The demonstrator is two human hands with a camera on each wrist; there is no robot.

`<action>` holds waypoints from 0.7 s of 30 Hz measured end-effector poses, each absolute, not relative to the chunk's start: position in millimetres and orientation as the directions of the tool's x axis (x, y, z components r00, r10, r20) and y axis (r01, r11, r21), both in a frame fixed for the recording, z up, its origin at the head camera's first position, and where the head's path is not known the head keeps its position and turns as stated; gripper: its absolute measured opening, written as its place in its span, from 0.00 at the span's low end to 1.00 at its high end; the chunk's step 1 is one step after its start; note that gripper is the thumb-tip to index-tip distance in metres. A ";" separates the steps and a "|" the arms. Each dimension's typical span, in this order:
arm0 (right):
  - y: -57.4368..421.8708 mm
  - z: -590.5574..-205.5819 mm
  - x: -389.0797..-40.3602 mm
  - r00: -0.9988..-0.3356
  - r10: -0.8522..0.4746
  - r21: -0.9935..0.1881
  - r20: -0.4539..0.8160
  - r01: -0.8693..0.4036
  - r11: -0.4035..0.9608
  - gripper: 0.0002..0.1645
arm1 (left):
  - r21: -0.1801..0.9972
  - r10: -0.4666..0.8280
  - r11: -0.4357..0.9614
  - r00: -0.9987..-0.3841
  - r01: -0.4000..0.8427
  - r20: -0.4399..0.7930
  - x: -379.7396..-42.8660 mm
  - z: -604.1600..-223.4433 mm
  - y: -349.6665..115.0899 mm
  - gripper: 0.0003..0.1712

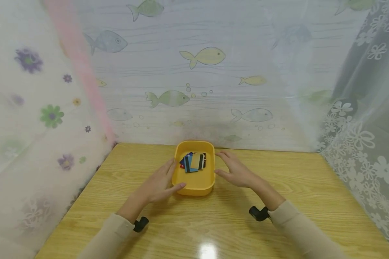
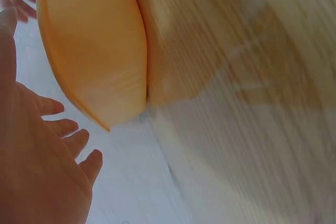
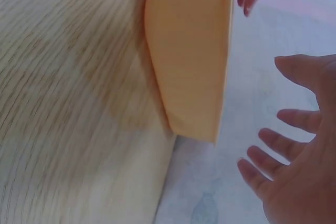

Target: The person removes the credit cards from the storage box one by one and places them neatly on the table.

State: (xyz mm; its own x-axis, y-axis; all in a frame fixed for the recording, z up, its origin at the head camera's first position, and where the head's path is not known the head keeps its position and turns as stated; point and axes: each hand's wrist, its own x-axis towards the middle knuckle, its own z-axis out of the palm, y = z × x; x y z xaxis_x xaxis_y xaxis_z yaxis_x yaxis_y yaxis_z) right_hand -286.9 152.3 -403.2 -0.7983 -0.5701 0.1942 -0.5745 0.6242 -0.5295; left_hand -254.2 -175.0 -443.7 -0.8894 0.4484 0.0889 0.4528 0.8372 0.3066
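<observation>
A yellow plastic tub (image 1: 196,182) stands on the table near its back edge. Inside it lies a loose pile of cards with dark stripes, among them a gold card (image 1: 196,161) and a blue card (image 1: 192,169). My left hand (image 1: 157,185) is at the tub's left side, its thumb over the near left rim and its fingers extended along the wall. On the opposite side, my right hand (image 1: 236,172) has its fingers loosely spread, fingertips right at the right rim. Both wrist views show the tub's outer wall (image 2: 94,40) beside relaxed, uncurled fingers.
The wood-grain table (image 1: 194,230) ends at a back curtain (image 1: 207,118) printed with fish, just behind the tub. A flowered sheet (image 1: 52,144) borders the left side, and a lace curtain (image 1: 363,144) hangs along the right. Black devices (image 1: 258,213) are worn at both wrists.
</observation>
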 end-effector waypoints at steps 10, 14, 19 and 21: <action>130.9 -408.4 -292.1 -0.798 -0.586 -0.577 0.139 -0.546 0.607 0.41 | 0.322 0.393 0.863 -0.918 0.390 0.057 -249.0 -446.1 -165.0 0.62; 123.5 -410.0 -294.6 -0.799 -0.587 -0.591 0.126 -0.536 0.603 0.42 | 0.319 0.371 0.875 -0.927 0.365 0.044 -248.9 -448.8 -162.8 0.64; 114.7 -412.2 -298.6 -0.810 -0.574 -0.627 0.121 -0.511 0.589 0.43 | 0.316 0.358 0.881 -0.933 0.352 0.040 -249.4 -453.2 -161.0 0.65; 111.0 -413.1 -300.1 -0.820 -0.562 -0.659 0.107 -0.482 0.578 0.43 | 0.324 0.354 0.880 -0.935 0.346 0.035 -248.9 -454.3 -160.4 0.65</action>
State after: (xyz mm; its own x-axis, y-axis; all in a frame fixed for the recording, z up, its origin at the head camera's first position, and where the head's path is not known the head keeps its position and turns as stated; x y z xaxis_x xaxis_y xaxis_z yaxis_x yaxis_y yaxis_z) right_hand -300.1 111.0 -413.1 -0.8204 -0.5617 0.1067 -0.4816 0.5783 -0.6585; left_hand -248.9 -160.4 -454.3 -0.9346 0.3538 0.0354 0.3456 0.8805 0.3245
